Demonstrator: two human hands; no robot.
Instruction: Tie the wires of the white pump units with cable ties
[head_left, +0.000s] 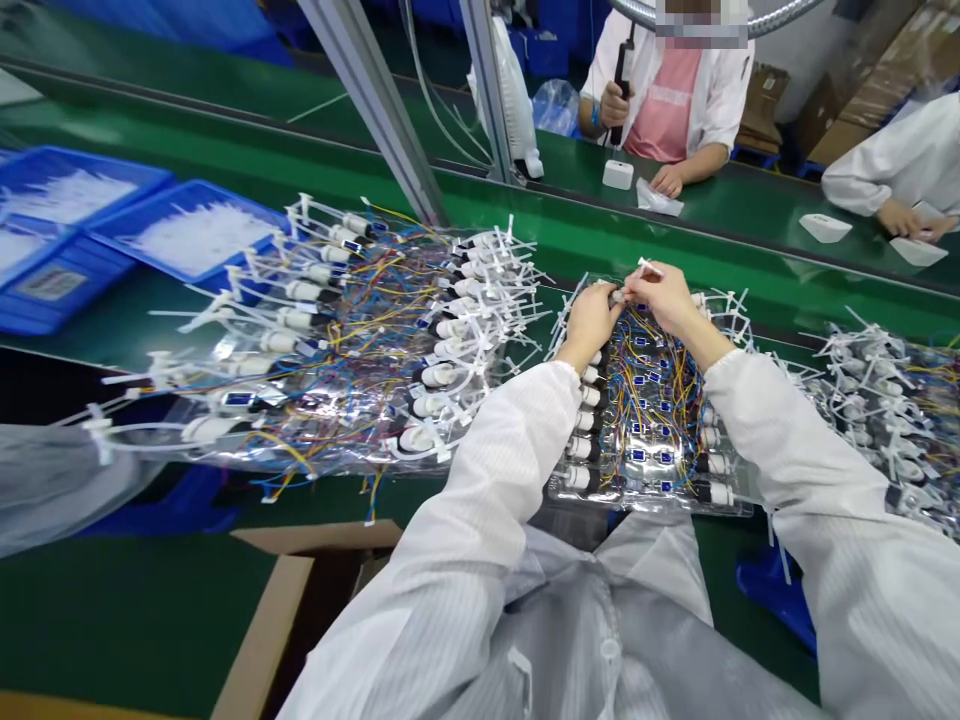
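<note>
Left hand [592,322]: fingers drawn inward at the far side of the clear tray [628,501], tips by a small white part [618,296]; whether they gripped it, I could not tell.
Right hand [666,297]: thumb and fingers were pinched on a white strip [649,267], just beside the left hand.
Wired parts [654,406]: lay in two columns in the clear tray, white ends outward, yellow and blue wires tangled between.
Left batch [375,340]: spread wide on clear plastic, white ties sticking out along both sides.
Right batch [881,400]: lay beyond the right forearm, partly covered by the sleeve.
Blue bin [112,245]: stood left of the left batch, heaped with white strips.
Cardboard box [259,635]: stood open below, at lower left.
Co-worker [686,90]: across the green worktop [559,222], held an upright black tool [622,90] above a small white box [617,175].
</note>
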